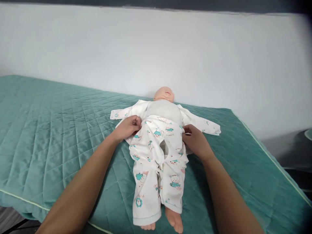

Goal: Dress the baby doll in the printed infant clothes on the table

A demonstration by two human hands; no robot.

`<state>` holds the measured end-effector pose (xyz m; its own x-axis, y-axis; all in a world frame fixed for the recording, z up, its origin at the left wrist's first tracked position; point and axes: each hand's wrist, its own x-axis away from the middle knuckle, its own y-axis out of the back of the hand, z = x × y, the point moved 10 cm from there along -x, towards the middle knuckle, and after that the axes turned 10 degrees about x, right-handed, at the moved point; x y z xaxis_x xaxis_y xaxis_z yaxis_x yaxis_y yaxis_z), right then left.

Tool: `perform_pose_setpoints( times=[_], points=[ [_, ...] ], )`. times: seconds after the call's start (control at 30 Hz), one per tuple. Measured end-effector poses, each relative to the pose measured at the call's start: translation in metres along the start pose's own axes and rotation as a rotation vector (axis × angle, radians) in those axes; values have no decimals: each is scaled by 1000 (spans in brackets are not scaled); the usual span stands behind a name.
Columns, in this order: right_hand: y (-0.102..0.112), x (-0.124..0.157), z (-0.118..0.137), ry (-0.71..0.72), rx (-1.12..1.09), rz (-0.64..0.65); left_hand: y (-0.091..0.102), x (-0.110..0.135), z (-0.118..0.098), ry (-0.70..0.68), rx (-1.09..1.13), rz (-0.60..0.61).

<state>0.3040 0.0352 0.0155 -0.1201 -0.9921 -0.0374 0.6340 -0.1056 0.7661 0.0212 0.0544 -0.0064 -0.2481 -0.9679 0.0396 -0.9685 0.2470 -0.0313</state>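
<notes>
A baby doll lies on its back, head toward the wall and feet toward me. White baby pants printed with small teal and pink animals cover its legs up to the belly, with an open slit at the crotch. A white jacket is on its arms, spread open over a pale grey torso. At the left side of the waistband, my left hand pinches the pants' edge. My right hand has its fingers closed on the waistband at the opposite side. Both fingertips are partly hidden.
Under the doll is a green quilted bedspread with a light piped edge. A white wall rises behind the bed. Off the bed's right side, a dark area holds a partly seen pale-rimmed object.
</notes>
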Motion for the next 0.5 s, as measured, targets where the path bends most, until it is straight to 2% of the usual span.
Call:
perform_pose_setpoints(
  times=[0.23, 0.43, 0.5],
  points=[
    [-13, 6, 5, 94, -140, 180, -14, 5, 2, 97, -2, 110],
    [-14, 7, 8, 118, -133, 192, -12, 3, -2, 87, -184, 51],
    [-14, 8, 8, 116, -131, 184, -12, 4, -9, 31, -175, 22]
  ],
)
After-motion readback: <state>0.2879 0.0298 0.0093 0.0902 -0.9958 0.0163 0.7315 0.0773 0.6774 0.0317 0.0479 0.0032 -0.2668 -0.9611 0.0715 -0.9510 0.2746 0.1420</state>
